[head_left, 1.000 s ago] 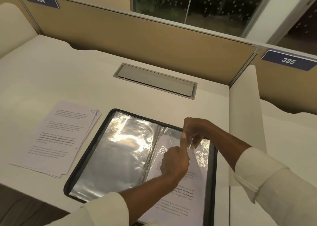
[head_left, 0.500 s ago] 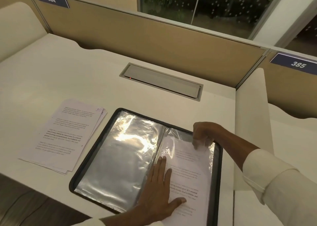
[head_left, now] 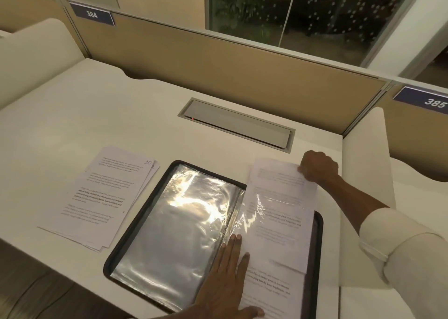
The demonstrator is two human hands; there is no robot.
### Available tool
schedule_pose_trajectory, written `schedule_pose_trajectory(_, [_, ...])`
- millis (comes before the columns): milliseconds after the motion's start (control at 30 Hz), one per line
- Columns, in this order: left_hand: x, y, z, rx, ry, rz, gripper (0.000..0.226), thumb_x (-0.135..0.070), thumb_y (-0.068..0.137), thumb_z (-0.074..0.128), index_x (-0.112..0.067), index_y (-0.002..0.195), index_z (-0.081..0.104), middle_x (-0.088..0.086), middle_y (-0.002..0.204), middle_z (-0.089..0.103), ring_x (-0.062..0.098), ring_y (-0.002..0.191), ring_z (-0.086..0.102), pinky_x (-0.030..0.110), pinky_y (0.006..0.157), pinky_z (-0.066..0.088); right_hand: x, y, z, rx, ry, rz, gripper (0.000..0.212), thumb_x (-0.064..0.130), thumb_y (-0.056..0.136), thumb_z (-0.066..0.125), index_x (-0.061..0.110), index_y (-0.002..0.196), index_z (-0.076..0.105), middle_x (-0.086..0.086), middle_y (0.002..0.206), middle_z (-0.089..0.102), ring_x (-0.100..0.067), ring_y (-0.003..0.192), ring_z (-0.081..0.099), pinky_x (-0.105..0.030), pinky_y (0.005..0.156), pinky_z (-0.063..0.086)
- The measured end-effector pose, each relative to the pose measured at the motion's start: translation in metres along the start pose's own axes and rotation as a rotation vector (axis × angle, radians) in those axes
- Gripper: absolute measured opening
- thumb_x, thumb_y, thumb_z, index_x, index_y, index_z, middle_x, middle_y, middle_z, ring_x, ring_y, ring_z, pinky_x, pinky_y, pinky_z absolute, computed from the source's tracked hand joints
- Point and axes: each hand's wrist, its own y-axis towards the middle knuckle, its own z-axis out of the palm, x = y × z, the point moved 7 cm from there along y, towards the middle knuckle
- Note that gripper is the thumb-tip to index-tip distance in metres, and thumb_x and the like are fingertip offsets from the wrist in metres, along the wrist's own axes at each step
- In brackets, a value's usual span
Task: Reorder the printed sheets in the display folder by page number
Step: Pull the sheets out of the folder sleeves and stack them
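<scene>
Pinching top edge of sheet [head_left: 278,197] with right hand [head_left: 317,167], fingers curled on it. Holding it partway out of right pocket [head_left: 257,212] of display folder [head_left: 146,204], upper end over the bench [head_left: 97,115]. Pressing left hand [head_left: 225,277] flat by the spine, fingers straight. Loose stack [head_left: 106,195] parked left, top marked 10. Risks: crease or tear from a skewed pull against clingy plastic; folder sliding if left pressure eases; dragging out the sheet underneath [head_left: 266,287].

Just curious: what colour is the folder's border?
Black; the display folder shows it best in the head view.
</scene>
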Motion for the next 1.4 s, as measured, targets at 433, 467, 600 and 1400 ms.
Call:
schedule_pose_trajectory(433, [0.010, 0.011, -0.027, 0.058, -0.139, -0.084, 0.083, -0.083, 0.094, 0.037, -0.022, 0.149, 0.048, 0.003, 0.176, 0.009, 0.025, 0.163, 0.008, 0.048, 0.131, 0.014, 0.012, -0.042, -0.134, -0.746, 0.268, -0.346, 0.005, 0.008, 0.096, 0.065, 0.013, 0.097, 0.064, -0.011, 0.094, 0.071, -0.038, 0.078, 0.065, -0.036, 0.060, 0.045])
schedule_pose_trajectory(467, [0.012, 0.012, -0.034, 0.049, -0.177, -0.093, 0.074, -0.077, 0.096, 0.039, -0.024, 0.148, 0.046, -0.004, 0.175, 0.006, 0.019, 0.162, 0.003, 0.042, 0.132, 0.011, 0.019, -0.052, -0.142, -0.806, 0.261, -0.413, 0.004, 0.009, 0.097, 0.066, 0.012, 0.095, 0.063, -0.010, 0.091, 0.070, -0.034, 0.073, 0.063, -0.035, 0.056, 0.045])
schedule_pose_trajectory(600, [0.021, 0.014, -0.052, -0.026, -0.300, -0.095, 0.046, -0.061, 0.099, 0.054, -0.026, 0.128, 0.059, -0.013, 0.169, 0.024, 0.010, 0.157, 0.019, 0.029, 0.123, 0.029, 0.040, -0.102, -0.165, -1.040, 0.212, -0.565, 0.013, 0.020, 0.102, 0.066, 0.010, 0.095, 0.062, -0.010, 0.090, 0.066, -0.023, 0.072, 0.057, -0.037, 0.051, 0.046])
schedule_pose_trajectory(1400, [0.227, -0.066, -0.230, -0.508, -1.358, -0.680, 0.032, -0.028, 0.084, 0.090, -0.018, 0.112, 0.081, 0.004, 0.103, 0.082, 0.027, 0.094, 0.080, 0.053, 0.089, 0.064, 0.235, -0.176, -0.094, -0.343, 1.349, -0.227, 0.046, 0.036, 0.091, 0.082, 0.024, 0.129, 0.057, 0.006, 0.106, 0.069, 0.006, 0.087, 0.066, -0.020, 0.072, 0.055])
